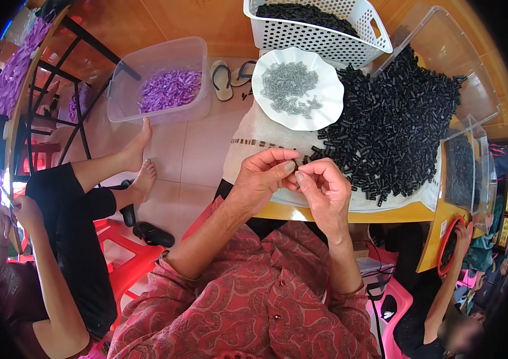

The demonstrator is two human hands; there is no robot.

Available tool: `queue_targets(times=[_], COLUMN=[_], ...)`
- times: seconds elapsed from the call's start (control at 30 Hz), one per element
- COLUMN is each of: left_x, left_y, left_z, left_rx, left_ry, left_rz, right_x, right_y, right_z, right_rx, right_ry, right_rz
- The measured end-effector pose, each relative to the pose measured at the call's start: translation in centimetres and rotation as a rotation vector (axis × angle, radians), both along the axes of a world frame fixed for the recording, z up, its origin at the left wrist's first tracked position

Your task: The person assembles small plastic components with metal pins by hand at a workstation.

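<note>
The red shirt [230, 305] has swirling paisley and a small button [277, 317].

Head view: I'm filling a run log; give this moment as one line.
left hand: pinching small dark piece; right hand: fingertips at same piece; white plate: clear pieces; black pieces: heaped right of plate

No words can be read; a row of small dark printed marks [257, 143] is borne by the off-white fabric sheet [247, 127], beyond and left of the fingers [280, 172].
</note>
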State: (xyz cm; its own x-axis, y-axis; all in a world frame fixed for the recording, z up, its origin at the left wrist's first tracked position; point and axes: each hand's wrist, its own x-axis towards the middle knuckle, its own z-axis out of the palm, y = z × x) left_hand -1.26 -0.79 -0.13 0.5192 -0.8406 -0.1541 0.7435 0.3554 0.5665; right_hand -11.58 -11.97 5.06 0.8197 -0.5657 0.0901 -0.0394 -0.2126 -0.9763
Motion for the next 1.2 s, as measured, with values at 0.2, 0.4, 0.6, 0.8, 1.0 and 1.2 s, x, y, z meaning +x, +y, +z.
queue_targets(times=[0.2,0.4,0.6,0.8,1.0,1.2], left_x=[-0.1,-0.4,-0.1,0.1,-0.6,-0.7], left_y=[0.0,0.0,-0.2,0.3,-0.6,-0.5], left_z=[-0.2,-0.2,0.3,0.4,1.2,-0.2], left_rx=[-0.012,-0.102,-0.155,-0.050,0.065,-0.063], left_ry=[-0.005,0.048,0.064,0.075,-0.120,-0.041], left_rz=[-0.001,-0.011,-0.008,-0.008,0.018,0.033], right_x=[-0.1,-0.1,-0.3,0.2,1.5,2.3], right_y=[0.0,0.0,0.6,4.8,10.2,13.8], right_z=[-0.2,0.2,0.7,3.1,1.6,0.5], right_rx=[0.070,0.192,0.083,-0.567,-0.857,-1.054], right_ry=[0.002,-0.007,-0.049,-0.286,-0.346,-0.122], right_rz=[-0.003,-0.024,-0.108,0.097,0.445,0.557])
